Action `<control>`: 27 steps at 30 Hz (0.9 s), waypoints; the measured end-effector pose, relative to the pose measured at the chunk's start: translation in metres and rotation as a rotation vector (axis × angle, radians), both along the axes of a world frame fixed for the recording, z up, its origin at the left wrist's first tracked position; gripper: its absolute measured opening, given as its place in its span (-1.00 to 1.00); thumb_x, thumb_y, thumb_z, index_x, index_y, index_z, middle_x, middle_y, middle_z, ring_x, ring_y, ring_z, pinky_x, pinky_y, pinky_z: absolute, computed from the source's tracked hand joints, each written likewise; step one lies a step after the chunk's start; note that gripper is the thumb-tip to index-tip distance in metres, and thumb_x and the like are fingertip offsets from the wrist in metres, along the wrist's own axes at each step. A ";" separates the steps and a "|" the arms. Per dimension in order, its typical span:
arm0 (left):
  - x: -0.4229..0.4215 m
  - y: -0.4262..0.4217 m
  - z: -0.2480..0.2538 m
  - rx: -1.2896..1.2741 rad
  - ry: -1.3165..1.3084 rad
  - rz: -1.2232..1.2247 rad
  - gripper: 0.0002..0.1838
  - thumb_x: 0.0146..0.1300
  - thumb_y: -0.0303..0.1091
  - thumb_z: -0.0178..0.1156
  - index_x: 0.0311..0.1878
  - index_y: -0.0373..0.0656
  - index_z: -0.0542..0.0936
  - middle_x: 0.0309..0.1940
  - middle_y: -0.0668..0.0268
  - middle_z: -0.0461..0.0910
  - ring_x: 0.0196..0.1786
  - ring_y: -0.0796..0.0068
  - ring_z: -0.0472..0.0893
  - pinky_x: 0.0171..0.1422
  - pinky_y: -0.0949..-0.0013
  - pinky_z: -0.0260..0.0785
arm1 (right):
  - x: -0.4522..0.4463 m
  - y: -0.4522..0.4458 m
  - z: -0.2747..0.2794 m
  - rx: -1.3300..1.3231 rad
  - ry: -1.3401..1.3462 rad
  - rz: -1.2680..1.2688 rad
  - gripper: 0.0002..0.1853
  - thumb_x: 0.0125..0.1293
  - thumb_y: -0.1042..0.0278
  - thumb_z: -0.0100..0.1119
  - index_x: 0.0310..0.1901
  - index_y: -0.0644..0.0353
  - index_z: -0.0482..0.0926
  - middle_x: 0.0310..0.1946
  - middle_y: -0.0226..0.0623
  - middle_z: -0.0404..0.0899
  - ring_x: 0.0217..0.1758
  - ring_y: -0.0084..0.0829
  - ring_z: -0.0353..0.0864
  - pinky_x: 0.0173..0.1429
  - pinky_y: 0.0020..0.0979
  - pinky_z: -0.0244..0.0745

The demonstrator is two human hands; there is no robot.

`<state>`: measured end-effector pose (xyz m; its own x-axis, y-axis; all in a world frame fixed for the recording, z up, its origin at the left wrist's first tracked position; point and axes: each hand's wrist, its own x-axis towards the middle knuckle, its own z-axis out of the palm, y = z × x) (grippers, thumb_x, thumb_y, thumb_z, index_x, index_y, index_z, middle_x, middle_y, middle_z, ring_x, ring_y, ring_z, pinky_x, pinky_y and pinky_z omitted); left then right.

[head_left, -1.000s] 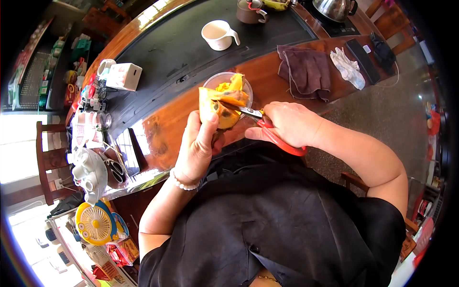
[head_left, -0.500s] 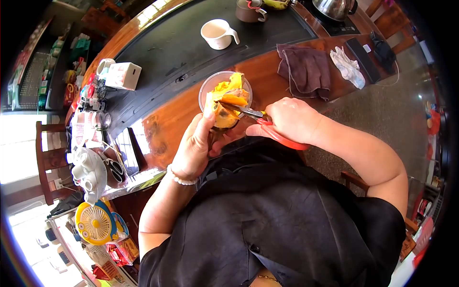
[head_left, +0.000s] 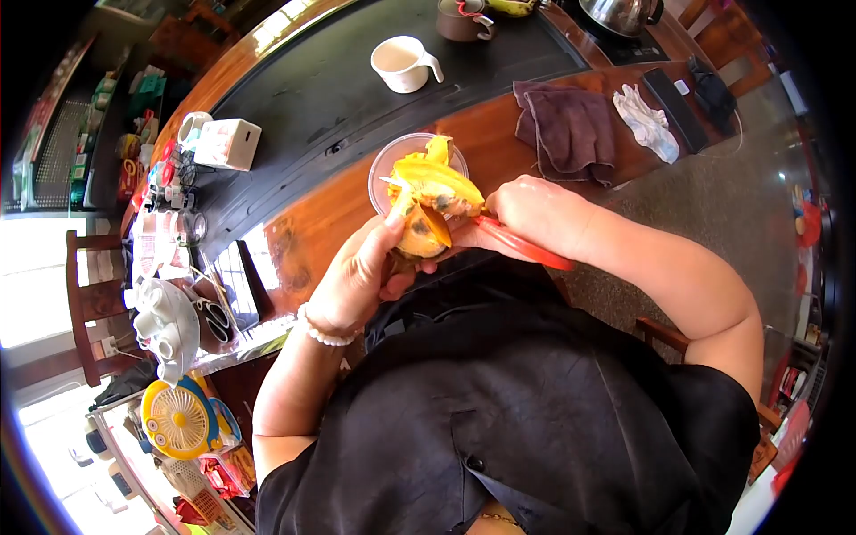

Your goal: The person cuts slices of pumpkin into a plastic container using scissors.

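My left hand (head_left: 357, 267), a beaded bracelet at its wrist, is closed round a yellow-orange fruit (head_left: 421, 239) with dark-spotted skin. My right hand (head_left: 544, 214) is wrapped round red-handled scissors (head_left: 528, 248). Their blades are mostly hidden behind a thick yellow fruit piece (head_left: 437, 185) with a browned, dark-spotted edge, which lies above my left fingers. Whether the blades touch it I cannot tell. Just beyond, a clear round plastic tub (head_left: 382, 169) stands on the wooden table edge, with yellow flesh at its far rim.
Farther off stand a white mug (head_left: 403, 67) and a brown mug (head_left: 462, 22). To the right lie a brown cloth (head_left: 566, 134), a white glove-like cloth (head_left: 646, 123) and a kettle (head_left: 620, 11). A white box (head_left: 227, 144) and small clutter are at the left.
The yellow piece has swung out to the right, covering the scissor blades that showed before. My right hand has turned slightly, and my left hand still grips the fruit.
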<state>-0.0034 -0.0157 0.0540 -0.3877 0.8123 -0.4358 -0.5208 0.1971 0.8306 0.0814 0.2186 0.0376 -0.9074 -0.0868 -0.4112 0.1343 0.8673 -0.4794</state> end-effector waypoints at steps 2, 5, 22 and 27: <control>-0.002 -0.002 0.003 -0.019 0.007 0.003 -0.48 0.50 0.10 -0.07 0.05 -0.24 0.47 -0.32 0.28 0.57 -0.55 0.72 0.32 -0.51 0.64 0.12 | 0.000 0.003 0.000 -0.023 -0.046 -0.024 -0.50 0.34 -0.05 0.03 -0.38 0.29 0.69 -0.34 0.06 0.68 -0.21 0.00 0.70 -0.03 -0.15 0.59; -0.010 -0.011 -0.001 -0.038 0.048 0.017 -0.49 0.49 0.07 -0.04 0.05 -0.27 0.47 -0.30 0.27 0.58 -0.52 0.68 0.39 -0.49 0.63 0.19 | -0.001 -0.001 0.026 -0.059 -0.169 -0.057 -0.28 0.31 -0.36 0.00 -0.39 0.32 0.66 -0.39 0.07 0.65 -0.24 0.00 0.68 -0.07 -0.16 0.55; -0.026 -0.007 0.010 -0.250 0.570 0.160 -0.50 0.25 -0.10 0.40 -0.04 -0.36 0.48 -0.37 0.35 0.61 -0.48 0.65 0.52 -0.34 0.55 0.41 | 0.026 0.008 0.024 -0.423 -0.418 -0.062 -0.12 0.21 -0.64 -0.10 -0.35 0.27 0.56 -0.40 -0.14 0.58 -0.27 -0.22 0.57 -0.09 -0.24 0.45; -0.015 0.005 0.010 -0.303 1.007 0.147 -0.43 0.11 -0.07 0.48 -0.09 -0.37 0.49 -0.44 0.19 0.65 -0.43 0.37 0.65 -0.27 0.38 0.52 | 0.022 -0.004 0.024 -0.613 -0.469 -0.140 -0.18 0.24 -0.60 -0.08 -0.36 0.25 0.51 -0.43 -0.24 0.49 -0.31 -0.37 0.45 -0.13 -0.29 0.39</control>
